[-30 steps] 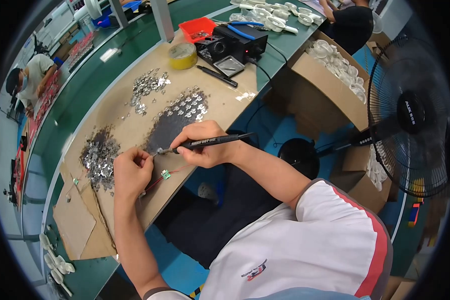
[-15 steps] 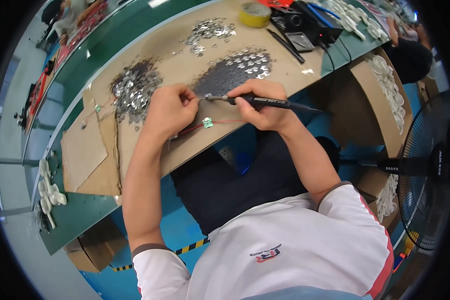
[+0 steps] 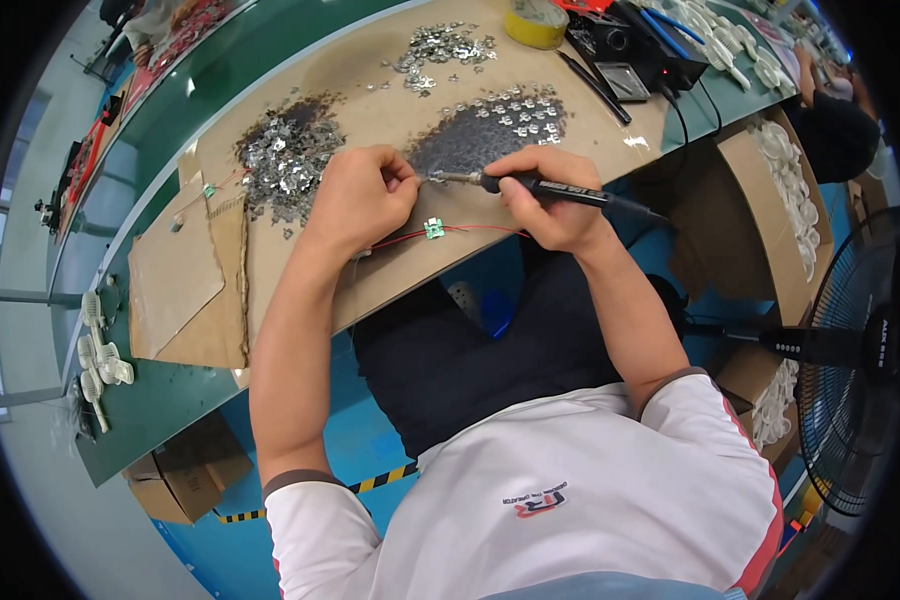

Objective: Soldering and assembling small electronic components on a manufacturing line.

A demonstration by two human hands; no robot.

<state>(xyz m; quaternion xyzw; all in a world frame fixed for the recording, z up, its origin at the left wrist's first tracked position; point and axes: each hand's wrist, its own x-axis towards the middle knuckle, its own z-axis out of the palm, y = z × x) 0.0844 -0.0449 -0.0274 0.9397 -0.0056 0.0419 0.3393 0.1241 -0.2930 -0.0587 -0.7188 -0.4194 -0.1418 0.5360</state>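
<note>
A black soldering iron (image 3: 625,206) lies across the fingers of my right hand (image 3: 555,195), its metal tip pointing left. My left hand (image 3: 368,195) is closed in a pinch just left of that tip; whatever small piece it holds is too fine to make out. Right at the tip, by my left fingertips, is a tiny silvery spot. Below the iron, near the board's front edge, a small green circuit board (image 3: 433,228) sits with red wires running out to both sides. Beyond my hands spreads a patch of flat metal pieces (image 3: 460,140).
More metal pieces form a heap (image 3: 290,155) at left and a smaller pile (image 3: 442,48) farther back. Yellow tape (image 3: 536,24) and a black soldering station (image 3: 635,50) stand at back right. Cardboard sheets (image 3: 180,280) lie left. A box of white parts (image 3: 745,210) and a fan (image 3: 850,350) are right.
The whole view has shifted slightly, so the bench appears a little farther right. Both hands keep their grips, with the iron tip still by my left fingertips.
</note>
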